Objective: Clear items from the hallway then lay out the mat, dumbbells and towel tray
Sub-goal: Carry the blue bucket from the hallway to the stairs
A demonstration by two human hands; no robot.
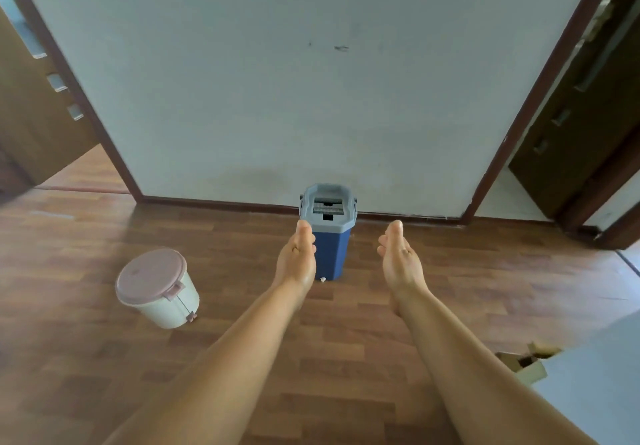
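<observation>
A blue mop bucket (331,254) with a grey wringer top stands on the wooden floor against the white wall. My left hand (298,257) reaches out in front of its left side, palm turned inward, holding nothing. My right hand (400,257) is stretched out to the right of the bucket, palm facing the left hand, fingers straight and empty. The two hands flank the bucket, and whether the left one touches it cannot be told. A white pedal bin (159,290) with a pink lid stands on the floor to the left.
Dark wooden doors stand open at the left (38,115) and right (595,115) of the wall. A small cardboard box (523,365) lies at the lower right beside a pale blue surface (595,385). Wooden floor spreads between the bin and bucket.
</observation>
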